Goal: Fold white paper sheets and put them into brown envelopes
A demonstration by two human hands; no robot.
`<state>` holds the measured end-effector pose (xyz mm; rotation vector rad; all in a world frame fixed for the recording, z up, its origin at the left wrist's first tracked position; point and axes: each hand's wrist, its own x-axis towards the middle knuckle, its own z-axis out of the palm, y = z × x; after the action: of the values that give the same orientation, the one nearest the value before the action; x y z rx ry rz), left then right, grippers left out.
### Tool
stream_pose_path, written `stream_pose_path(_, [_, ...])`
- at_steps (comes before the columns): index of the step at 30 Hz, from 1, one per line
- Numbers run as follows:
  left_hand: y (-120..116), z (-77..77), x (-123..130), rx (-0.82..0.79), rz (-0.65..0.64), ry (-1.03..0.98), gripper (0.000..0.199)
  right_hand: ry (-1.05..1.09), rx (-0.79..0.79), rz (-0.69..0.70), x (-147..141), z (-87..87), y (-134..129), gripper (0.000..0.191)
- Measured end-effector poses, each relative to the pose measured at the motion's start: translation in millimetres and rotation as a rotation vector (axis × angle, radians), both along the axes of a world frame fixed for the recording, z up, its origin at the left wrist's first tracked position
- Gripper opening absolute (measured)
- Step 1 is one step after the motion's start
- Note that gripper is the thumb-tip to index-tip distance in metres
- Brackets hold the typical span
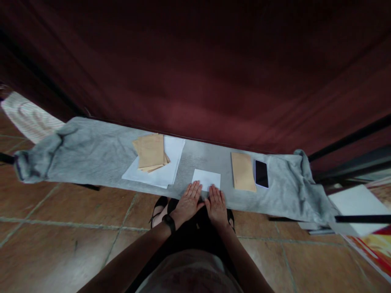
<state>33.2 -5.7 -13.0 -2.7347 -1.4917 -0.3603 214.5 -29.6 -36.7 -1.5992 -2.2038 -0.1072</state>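
A small white sheet of paper [207,178] lies on the grey cloth [200,154] in front of me. My left hand [190,200] rests flat with its fingertips on the sheet's lower left edge. At the lower right edge, my right hand [216,203] lies flat too, fingers stretched out over the paper. Neither hand grasps anything. To the left, several brown envelopes [151,150] are piled on larger white sheets [174,152]. One brown envelope [243,171] lies to the right, beside a dark-screened phone [261,174].
The cloth covers a long narrow surface, bunched at both ends. Behind it hangs a dark red curtain [189,93]. Tiled floor [91,211] shows below. A white board [359,207] and a red-yellow printed item [377,248] are at the far right.
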Motion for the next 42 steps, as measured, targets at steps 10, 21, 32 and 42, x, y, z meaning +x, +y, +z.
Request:
stream_pose_path(10, [-2, -3.5, -16, 0.025, 0.089, -0.031, 0.07, -0.009, -0.023, -0.076, 18, -3.0, -1, 0.056])
stream_pose_path(21, [17, 11.4, 2, 0.021, 0.107, -0.091, 0.056, 0.136, -0.073, -0.103, 9, 10.4, 18, 0.053])
stream_pose_path(32, [65, -7.9, 30, -0.07, 0.059, -0.043, 0.055, 0.027, -0.174, -0.093, -10, 8.0, 74, 0.049])
stream_pose_path(42, [80, 0.0, 8, -0.06, 0.131, -0.054, 0.05, 0.035, -0.132, -0.121, 11, 2.1, 83, 0.049])
